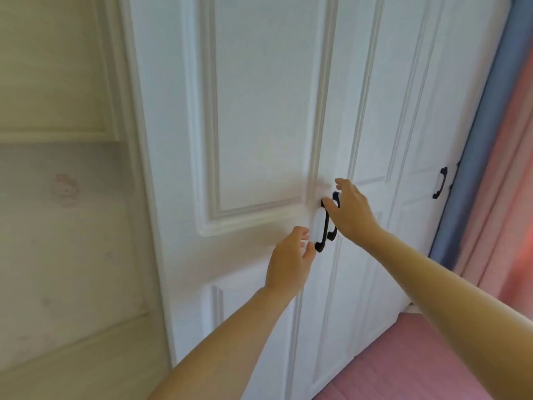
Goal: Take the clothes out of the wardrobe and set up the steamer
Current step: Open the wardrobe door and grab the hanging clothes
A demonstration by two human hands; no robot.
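Note:
A white panelled wardrobe (pixel 259 111) fills the view, its doors closed. Two black handles sit side by side where the middle doors meet: the left handle (pixel 323 232) and the right handle (pixel 334 226). My left hand (pixel 290 261) hovers just left of the left handle's lower end, fingers spread and relaxed, holding nothing. My right hand (pixel 350 212) reaches over the right handle from the right, fingers spread, thumb at the handle's top; it has no grip. No clothes and no steamer are in view.
A third black handle (pixel 439 183) is on the far right door. A blue and pink curtain (pixel 490 168) hangs at the right. A pink bed surface (pixel 418 356) lies at the lower right. A pale wall with a shelf (pixel 57 134) is at the left.

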